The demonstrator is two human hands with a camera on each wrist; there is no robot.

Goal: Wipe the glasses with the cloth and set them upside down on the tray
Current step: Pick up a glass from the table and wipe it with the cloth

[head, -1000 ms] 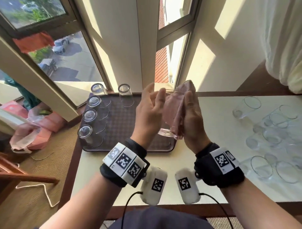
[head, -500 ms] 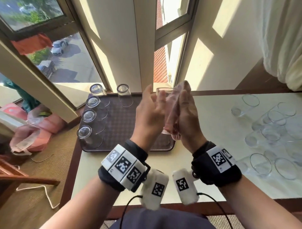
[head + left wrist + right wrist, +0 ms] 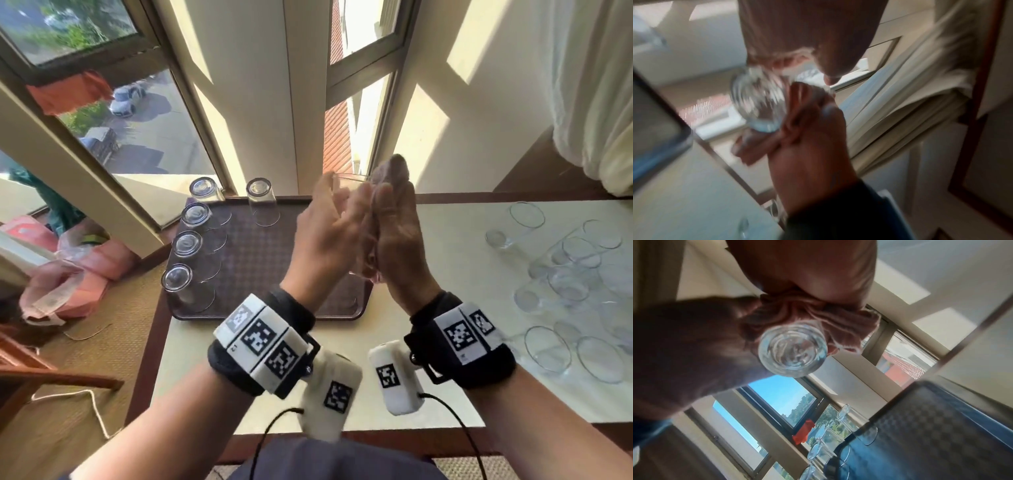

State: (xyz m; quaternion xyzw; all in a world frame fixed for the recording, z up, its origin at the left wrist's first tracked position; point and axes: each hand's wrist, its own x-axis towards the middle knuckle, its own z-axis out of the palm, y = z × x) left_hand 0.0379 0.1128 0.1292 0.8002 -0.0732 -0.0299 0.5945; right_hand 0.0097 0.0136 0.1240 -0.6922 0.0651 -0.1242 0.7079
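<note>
The person is holding a clear drinking glass [image 3: 346, 185] up in the air between both hands, above the near right part of the tray [image 3: 274, 246], which is lying on the left half of the desk [image 3: 445, 240]. The left hand [image 3: 325, 240] is cupping the glass with its fingers spread and blurred along the side of it; the grip there is grasping the glass. The right hand [image 3: 394, 240] is pressing a pink cloth [image 3: 390, 171] against the other side of the glass, its fingers curled round the bunched fabric, so that grip is grasping the cloth. In the right wrist view the thick round base of the glass [image 3: 792, 350] is facing the camera, with folds of the cloth [image 3: 818, 316] gathered behind it. The left wrist view is blurred, but the glass [image 3: 758, 100] is showing between the two hands, with the cloth [image 3: 777, 138] wrapped under it.

Five glasses are standing upside down on the tray: four in a row [image 3: 186, 243] along its left edge and one more [image 3: 260, 198] at its far edge. A cluster of unwiped glasses [image 3: 565, 270] is lying and standing on the right side of the desk, well apart from the tray. A pale curtain [image 3: 599, 102] is hanging at the far right corner.
</note>
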